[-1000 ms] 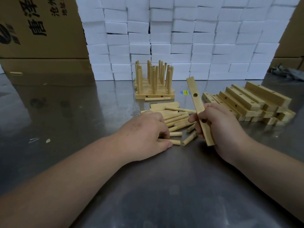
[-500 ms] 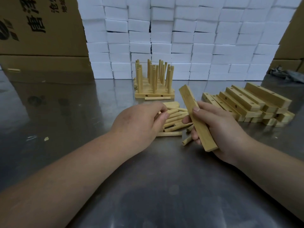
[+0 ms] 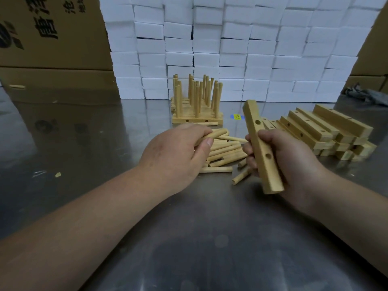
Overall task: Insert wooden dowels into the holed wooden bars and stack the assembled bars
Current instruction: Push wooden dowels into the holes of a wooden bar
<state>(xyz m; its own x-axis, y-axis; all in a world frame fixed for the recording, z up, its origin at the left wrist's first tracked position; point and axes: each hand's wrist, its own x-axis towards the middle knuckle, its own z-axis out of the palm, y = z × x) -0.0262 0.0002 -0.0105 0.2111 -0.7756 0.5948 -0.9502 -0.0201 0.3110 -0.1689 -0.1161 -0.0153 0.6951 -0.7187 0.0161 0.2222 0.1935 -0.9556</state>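
Note:
My right hand (image 3: 287, 160) grips a holed wooden bar (image 3: 260, 141) around its middle, tilted, with two holes facing me. My left hand (image 3: 178, 156) pinches one wooden dowel (image 3: 214, 134) between thumb and fingers, lifted just above the loose pile of dowels (image 3: 226, 153) on the steel table (image 3: 189, 238). The dowel's tip points right, toward the bar, a short gap away. Behind the pile stands the stack of assembled bars (image 3: 196, 117) with several dowels upright in it.
A heap of unused holed bars (image 3: 327, 131) lies to the right. A wall of white foam blocks (image 3: 231, 49) closes the back, with cardboard boxes (image 3: 48, 38) at left. Dark cloth (image 3: 365, 94) lies at far right. A stray dowel (image 3: 241, 177) sits below the pile.
My left hand has picked a dowel out of the pile and raised it. My right hand has turned the bar so that its holes face me.

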